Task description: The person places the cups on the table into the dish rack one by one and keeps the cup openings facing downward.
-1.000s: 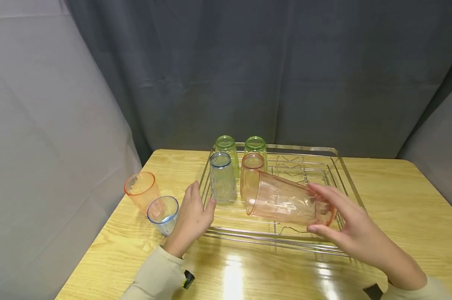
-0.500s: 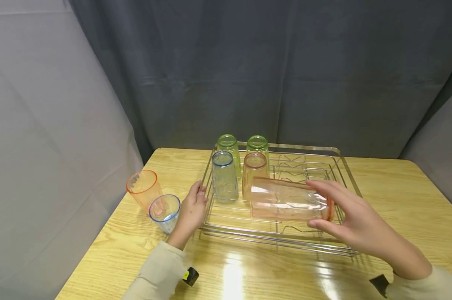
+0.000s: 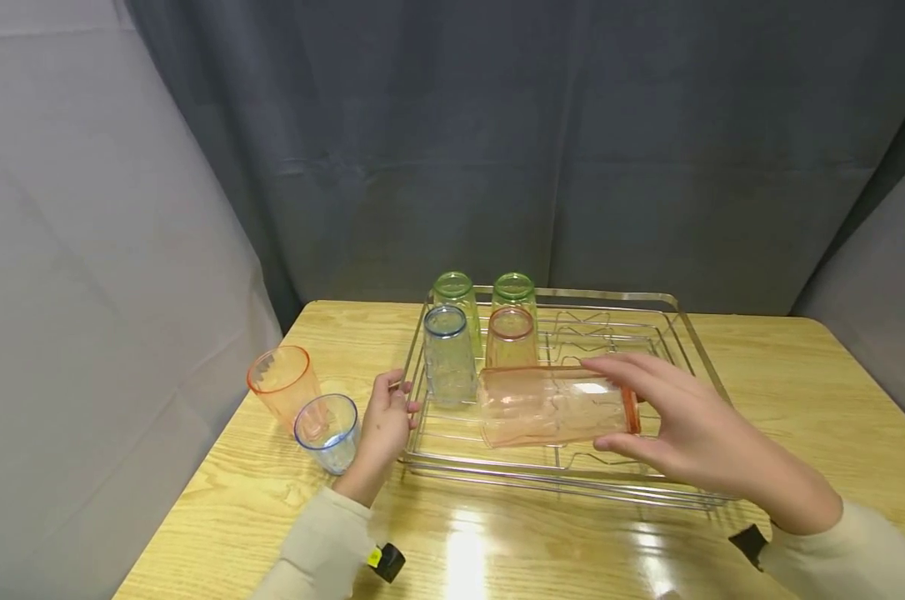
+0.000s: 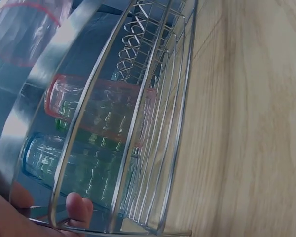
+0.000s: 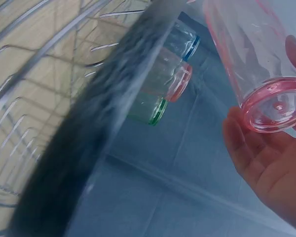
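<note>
My right hand point(image 3: 685, 425) holds a clear orange tumbler point(image 3: 550, 406) near its base. The tumbler lies sideways in the air over the wire rack point(image 3: 490, 467), its mouth pointing left. In the right wrist view, thumb and fingers span the thick base of the tumbler point(image 5: 266, 59). At the rack's left side, my left hand point(image 3: 381, 429) grips the rail, with fingertips point(image 4: 78, 207) curled through the wires. Upside down in the rack stand a blue tumbler point(image 3: 449, 358), another orange tumbler point(image 3: 511, 342) and two green tumblers point(image 3: 454, 287) behind them.
Left of the rack, an orange tumbler point(image 3: 282, 387) and a blue-rimmed tumbler point(image 3: 331, 437) stand mouth up on the wooden table point(image 3: 227, 517). A dark grey curtain point(image 3: 422, 150) hangs behind the table, with pale cloth point(image 3: 100, 292) at the left.
The held orange tumbler has levelled out and shifted slightly left with my right hand. My left hand has gone from open fingers beside the rack to gripping its left rail.
</note>
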Motion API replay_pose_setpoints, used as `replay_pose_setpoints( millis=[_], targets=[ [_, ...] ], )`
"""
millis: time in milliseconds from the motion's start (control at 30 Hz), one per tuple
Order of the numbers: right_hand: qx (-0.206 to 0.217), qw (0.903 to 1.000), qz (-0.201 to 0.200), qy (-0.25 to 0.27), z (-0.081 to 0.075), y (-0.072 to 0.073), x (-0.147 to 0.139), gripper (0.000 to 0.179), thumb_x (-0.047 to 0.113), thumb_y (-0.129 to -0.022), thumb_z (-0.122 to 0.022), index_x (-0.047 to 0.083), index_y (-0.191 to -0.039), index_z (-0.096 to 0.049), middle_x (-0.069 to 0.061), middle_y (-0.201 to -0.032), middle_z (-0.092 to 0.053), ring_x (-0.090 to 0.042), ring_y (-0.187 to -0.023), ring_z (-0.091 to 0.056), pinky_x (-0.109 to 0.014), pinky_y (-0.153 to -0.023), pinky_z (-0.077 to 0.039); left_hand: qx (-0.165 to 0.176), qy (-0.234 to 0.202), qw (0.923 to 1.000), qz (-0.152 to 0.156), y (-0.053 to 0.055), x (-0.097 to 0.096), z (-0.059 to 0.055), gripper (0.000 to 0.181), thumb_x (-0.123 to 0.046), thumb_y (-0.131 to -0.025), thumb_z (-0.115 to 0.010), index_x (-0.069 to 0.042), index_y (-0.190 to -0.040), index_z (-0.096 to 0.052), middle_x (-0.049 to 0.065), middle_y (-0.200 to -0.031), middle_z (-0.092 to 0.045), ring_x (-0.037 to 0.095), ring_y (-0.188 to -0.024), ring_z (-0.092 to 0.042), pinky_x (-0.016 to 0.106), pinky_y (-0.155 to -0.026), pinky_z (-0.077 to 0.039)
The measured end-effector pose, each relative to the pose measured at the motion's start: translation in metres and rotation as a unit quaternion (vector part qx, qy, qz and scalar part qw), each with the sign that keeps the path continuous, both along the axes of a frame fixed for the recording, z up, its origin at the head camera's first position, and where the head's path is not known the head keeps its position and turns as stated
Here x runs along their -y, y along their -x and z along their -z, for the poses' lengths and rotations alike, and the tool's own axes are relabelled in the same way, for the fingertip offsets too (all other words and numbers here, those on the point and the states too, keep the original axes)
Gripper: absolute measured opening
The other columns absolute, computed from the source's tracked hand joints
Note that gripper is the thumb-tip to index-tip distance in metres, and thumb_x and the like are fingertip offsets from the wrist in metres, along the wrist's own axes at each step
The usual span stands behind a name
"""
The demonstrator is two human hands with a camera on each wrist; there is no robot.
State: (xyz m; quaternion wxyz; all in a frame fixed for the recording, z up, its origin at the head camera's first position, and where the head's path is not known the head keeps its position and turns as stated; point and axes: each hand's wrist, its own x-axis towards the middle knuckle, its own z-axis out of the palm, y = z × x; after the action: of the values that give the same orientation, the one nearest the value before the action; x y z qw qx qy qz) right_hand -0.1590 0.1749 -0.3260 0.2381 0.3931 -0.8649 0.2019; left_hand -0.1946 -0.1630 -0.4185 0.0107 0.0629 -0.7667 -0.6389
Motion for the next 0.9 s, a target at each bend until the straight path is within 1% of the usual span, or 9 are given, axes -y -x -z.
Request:
replay_pose_setpoints(
  millis=[100,233,333,400,467,567,733,767,900],
  targets=[
    [0.006,0.9997,0.002,-0.024,-0.005,0.003,0.008,0.081,0.028,-0.068,-0.09,0.019,-0.14,-0.055,-0.001,-0.129,-0.063,-0.019,-0.114,-0.061,-0.034,-0.093,-0.049,-0.002,-0.002,1.0,0.008,-0.001,-0.003,0.002,0.041,-0.01,-0.107,-0.024,-0.004,-0.147,-0.029,0.022,-0.143,-0.04,0.03,-0.112,-0.053,0.034,-0.085,-0.052],
    [0.019,0.9984,0.001,-0.053,-0.01,0.009,0.021,0.078,0.031,-0.07,-0.089,0.016,-0.139,-0.055,-0.005,-0.131,-0.063,-0.026,-0.118,-0.061,-0.048,-0.093,-0.052,-0.017,0.011,0.9998,0.009,-0.002,-0.004,0.005,0.041,-0.01,-0.107,-0.025,-0.002,-0.146,-0.029,0.023,-0.142,-0.041,0.033,-0.115,-0.052,0.041,-0.091,-0.051],
    [0.023,0.997,-0.005,-0.075,-0.014,0.012,0.033,0.075,0.034,-0.072,-0.088,0.013,-0.137,-0.056,-0.004,-0.128,-0.064,-0.025,-0.116,-0.063,-0.047,-0.092,-0.054,-0.03,0.023,0.9993,0.008,-0.002,-0.003,0.006,0.041,-0.01,-0.107,-0.025,-0.001,-0.146,-0.03,0.024,-0.141,-0.042,0.036,-0.118,-0.052,0.044,-0.094,-0.051],
    [0.019,0.9959,-0.009,-0.088,-0.017,0.014,0.042,0.073,0.036,-0.073,-0.087,0.013,-0.136,-0.057,-0.002,-0.124,-0.065,-0.022,-0.111,-0.063,-0.044,-0.089,-0.055,-0.035,0.031,0.9989,0.008,-0.002,-0.002,0.006,0.041,-0.01,-0.107,-0.025,0.0,-0.146,-0.03,0.024,-0.141,-0.043,0.038,-0.12,-0.051,0.045,-0.095,-0.052],
    [0.017,0.9948,-0.011,-0.1,-0.02,0.016,0.05,0.072,0.038,-0.074,-0.086,0.014,-0.135,-0.058,0.001,-0.121,-0.065,-0.019,-0.108,-0.063,-0.041,-0.086,-0.055,-0.038,0.035,0.9987,0.006,-0.002,-0.001,0.006,0.041,-0.011,-0.107,-0.025,-0.001,-0.146,-0.03,0.024,-0.14,-0.044,0.039,-0.121,-0.052,0.045,-0.095,-0.052],
    [0.019,0.9934,-0.013,-0.113,-0.023,0.017,0.06,0.073,0.039,-0.074,-0.087,0.015,-0.136,-0.057,0.002,-0.121,-0.064,-0.017,-0.107,-0.062,-0.039,-0.084,-0.054,-0.037,0.04,0.9985,0.005,-0.001,0.001,0.007,0.041,-0.011,-0.107,-0.025,-0.002,-0.146,-0.031,0.023,-0.14,-0.045,0.039,-0.122,-0.051,0.042,-0.094,-0.053],
    [0.023,0.9915,-0.027,-0.125,-0.028,0.021,0.077,0.077,0.04,-0.073,-0.087,0.016,-0.139,-0.055,-0.001,-0.128,-0.063,-0.019,-0.106,-0.064,-0.04,-0.086,-0.055,-0.04,0.051,0.9978,0.011,-0.001,0.001,0.008,0.042,-0.012,-0.106,-0.025,-0.001,-0.147,-0.031,0.022,-0.14,-0.045,0.037,-0.123,-0.052,0.04,-0.094,-0.052],
    [0.02,0.9912,-0.033,-0.126,-0.029,0.023,0.08,0.078,0.04,-0.073,-0.087,0.015,-0.139,-0.055,-0.002,-0.128,-0.063,-0.02,-0.107,-0.064,-0.041,-0.088,-0.055,-0.043,0.054,0.9975,0.012,-0.002,0.0,0.008,0.042,-0.011,-0.106,-0.025,0.0,-0.147,-0.03,0.023,-0.14,-0.045,0.037,-0.122,-0.052,0.041,-0.094,-0.052],
    [0.022,0.9894,-0.047,-0.135,-0.03,0.027,0.094,0.077,0.039,-0.074,-0.085,0.014,-0.14,-0.054,-0.004,-0.125,-0.063,-0.021,-0.108,-0.064,-0.041,-0.085,-0.056,-0.05,0.05,0.9975,0.005,-0.002,-0.001,0.007,0.042,-0.01,-0.106,-0.024,0.001,-0.146,-0.031,0.025,-0.138,-0.046,0.04,-0.122,-0.052,0.047,-0.097,-0.051]
  ],
)
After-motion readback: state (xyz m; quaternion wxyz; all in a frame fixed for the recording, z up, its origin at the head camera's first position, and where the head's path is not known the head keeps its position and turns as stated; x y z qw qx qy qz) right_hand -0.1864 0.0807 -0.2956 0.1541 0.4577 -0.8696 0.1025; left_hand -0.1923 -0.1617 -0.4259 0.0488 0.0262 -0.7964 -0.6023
